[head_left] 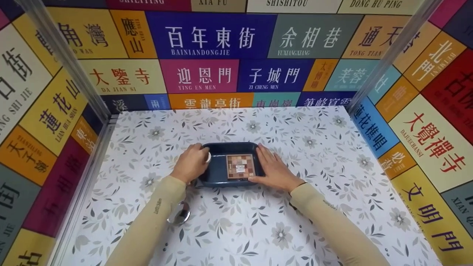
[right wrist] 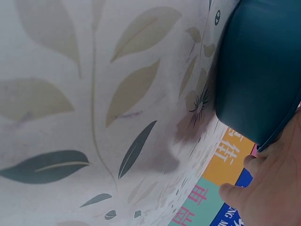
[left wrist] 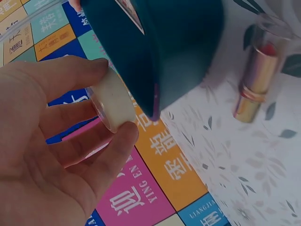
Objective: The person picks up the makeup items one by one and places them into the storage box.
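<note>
My left hand (head_left: 192, 162) is at the left end of a dark blue tray (head_left: 216, 181). It pinches a small round cream-coloured piece with a clear rim (left wrist: 113, 101), held on edge beside the tray wall. A square palette with a checkered brown lid (head_left: 240, 166) lies in the right half of the tray. Along the tray's right side rests my right hand (head_left: 277, 168), fingers extended by the rim and thumb near the front corner. In the right wrist view, part of that hand (right wrist: 275, 183) is beneath the tray's edge.
A lipstick in a clear cap (left wrist: 256, 75) is on the floral tabletop (head_left: 236, 229) near the tray. By my left forearm lies a shiny round silver object (head_left: 180, 215). Walls with colourful lettered panels (head_left: 210, 35) enclose the table at the back and sides.
</note>
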`<state>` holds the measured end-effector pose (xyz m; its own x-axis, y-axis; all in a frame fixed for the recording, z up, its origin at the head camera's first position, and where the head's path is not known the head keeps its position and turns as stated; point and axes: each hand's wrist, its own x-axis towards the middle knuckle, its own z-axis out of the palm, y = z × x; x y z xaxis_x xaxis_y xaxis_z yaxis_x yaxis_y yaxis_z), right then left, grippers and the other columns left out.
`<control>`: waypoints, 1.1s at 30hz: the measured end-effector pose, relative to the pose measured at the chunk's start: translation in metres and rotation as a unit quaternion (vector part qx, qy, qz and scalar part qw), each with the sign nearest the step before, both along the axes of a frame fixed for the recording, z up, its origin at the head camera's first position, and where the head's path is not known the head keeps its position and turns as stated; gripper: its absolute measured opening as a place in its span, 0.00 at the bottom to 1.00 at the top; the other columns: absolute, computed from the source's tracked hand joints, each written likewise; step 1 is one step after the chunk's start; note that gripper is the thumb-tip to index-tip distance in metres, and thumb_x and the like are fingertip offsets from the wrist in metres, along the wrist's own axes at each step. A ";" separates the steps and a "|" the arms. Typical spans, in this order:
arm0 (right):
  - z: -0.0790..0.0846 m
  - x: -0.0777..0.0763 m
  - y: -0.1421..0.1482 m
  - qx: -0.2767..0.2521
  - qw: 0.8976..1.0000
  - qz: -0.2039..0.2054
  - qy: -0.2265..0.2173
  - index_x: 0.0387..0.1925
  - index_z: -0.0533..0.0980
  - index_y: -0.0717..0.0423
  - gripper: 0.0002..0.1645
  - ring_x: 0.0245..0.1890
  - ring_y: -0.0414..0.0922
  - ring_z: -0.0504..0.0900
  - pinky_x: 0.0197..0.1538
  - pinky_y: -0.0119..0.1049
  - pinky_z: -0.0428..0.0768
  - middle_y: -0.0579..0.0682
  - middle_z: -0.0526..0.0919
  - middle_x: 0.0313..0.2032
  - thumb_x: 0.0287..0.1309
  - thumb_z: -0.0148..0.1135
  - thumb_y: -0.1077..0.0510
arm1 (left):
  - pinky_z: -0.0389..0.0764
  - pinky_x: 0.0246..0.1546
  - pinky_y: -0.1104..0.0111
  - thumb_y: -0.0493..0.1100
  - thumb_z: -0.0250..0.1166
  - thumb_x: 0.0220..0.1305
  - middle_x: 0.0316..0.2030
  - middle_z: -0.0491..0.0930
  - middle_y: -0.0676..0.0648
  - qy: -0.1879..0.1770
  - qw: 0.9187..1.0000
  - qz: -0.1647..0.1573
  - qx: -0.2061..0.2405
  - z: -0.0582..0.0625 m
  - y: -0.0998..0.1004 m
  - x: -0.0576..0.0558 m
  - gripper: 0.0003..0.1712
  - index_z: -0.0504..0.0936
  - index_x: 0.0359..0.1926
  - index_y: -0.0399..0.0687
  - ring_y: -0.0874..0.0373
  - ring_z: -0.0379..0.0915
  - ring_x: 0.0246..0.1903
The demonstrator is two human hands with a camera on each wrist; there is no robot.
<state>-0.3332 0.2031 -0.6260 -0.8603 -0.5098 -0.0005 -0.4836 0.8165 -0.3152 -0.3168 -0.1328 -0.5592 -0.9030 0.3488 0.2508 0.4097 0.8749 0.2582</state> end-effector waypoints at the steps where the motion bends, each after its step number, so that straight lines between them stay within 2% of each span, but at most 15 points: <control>1: 0.000 0.000 0.000 0.000 1.000 0.000 -0.001 0.80 0.36 0.54 0.70 0.79 0.51 0.38 0.75 0.58 0.44 0.52 0.33 0.80 0.56 0.59 0.22 | 0.79 0.35 0.51 0.38 0.72 0.57 0.35 0.76 0.42 0.000 1.000 -0.002 -0.002 0.000 0.002 -0.001 0.08 0.82 0.37 0.42 0.44 0.74 0.35; 10: -0.001 -0.002 0.000 -0.001 1.000 0.008 -0.007 0.80 0.34 0.53 0.70 0.79 0.52 0.38 0.75 0.59 0.43 0.52 0.32 0.80 0.57 0.58 0.22 | 0.81 0.35 0.52 0.39 0.70 0.58 0.34 0.77 0.43 -0.023 0.999 -0.020 -0.028 -0.003 0.019 -0.007 0.07 0.84 0.36 0.42 0.46 0.75 0.34; 14: -0.001 -0.002 0.000 0.000 1.000 0.009 -0.007 0.80 0.33 0.53 0.70 0.79 0.51 0.36 0.75 0.59 0.42 0.52 0.31 0.80 0.57 0.57 0.22 | 0.82 0.36 0.51 0.40 0.72 0.55 0.33 0.77 0.42 -0.038 0.998 -0.029 -0.043 -0.006 0.026 -0.009 0.08 0.84 0.35 0.42 0.45 0.77 0.33; 21: -0.002 0.003 0.000 0.000 1.000 0.004 -0.003 0.80 0.36 0.55 0.71 0.79 0.50 0.37 0.75 0.57 0.43 0.53 0.33 0.80 0.55 0.54 0.18 | 0.82 0.42 0.54 0.42 0.77 0.50 0.33 0.78 0.45 -0.097 0.994 -0.028 -0.044 -0.015 0.037 -0.010 0.11 0.85 0.32 0.43 0.47 0.78 0.33; 26: -0.004 0.003 0.000 0.007 1.000 0.010 0.015 0.80 0.38 0.57 0.72 0.79 0.51 0.38 0.74 0.60 0.46 0.56 0.36 0.80 0.53 0.49 0.15 | 0.82 0.40 0.55 0.43 0.78 0.48 0.31 0.78 0.46 -0.132 0.990 -0.023 -0.038 -0.021 0.043 -0.011 0.11 0.82 0.27 0.46 0.48 0.77 0.31; 33: -0.001 0.001 0.000 -0.004 1.000 0.001 0.009 0.80 0.37 0.56 0.71 0.79 0.53 0.40 0.75 0.59 0.44 0.55 0.35 0.80 0.55 0.57 0.20 | 0.82 0.42 0.55 0.42 0.79 0.47 0.30 0.83 0.46 -0.154 0.987 -0.018 -0.040 -0.027 0.052 -0.015 0.11 0.84 0.28 0.46 0.48 0.80 0.32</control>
